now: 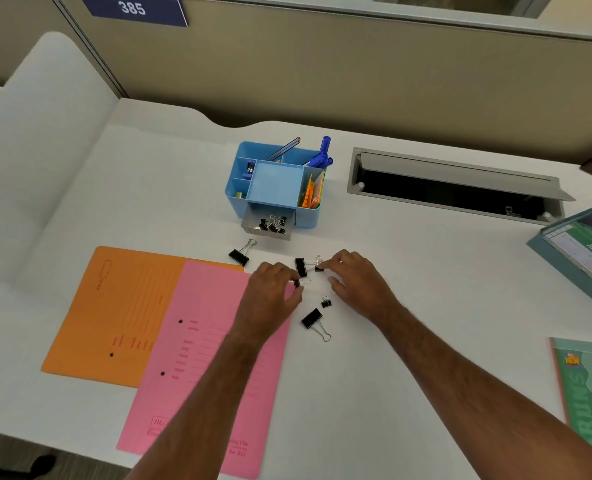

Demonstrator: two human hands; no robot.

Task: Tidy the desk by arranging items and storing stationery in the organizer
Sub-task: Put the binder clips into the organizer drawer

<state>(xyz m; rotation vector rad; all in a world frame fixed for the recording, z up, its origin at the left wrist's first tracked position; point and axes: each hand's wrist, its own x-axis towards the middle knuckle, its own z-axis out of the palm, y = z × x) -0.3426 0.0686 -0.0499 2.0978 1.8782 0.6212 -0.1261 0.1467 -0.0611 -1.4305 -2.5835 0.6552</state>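
Head view: left hand (274, 289) pinching small black binder clip (297, 283); right hand (355, 279) pinching another small clip (319, 268), large black clip (300, 267) between hands on bench (409, 306).

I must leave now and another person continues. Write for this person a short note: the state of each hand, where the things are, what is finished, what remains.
Left hand: pinching a small black binder clip at the pink paper folder's edge.
Right hand: fingertips closed on another small black clip, beside a larger clip.
Done: several clips lie in the open drawer of the blue plastic organizer; pens and notes are stored.
Left: three loose clips on the white desk at, plus those at the hands. The pink folder overlaps the orange folder; straighten both.
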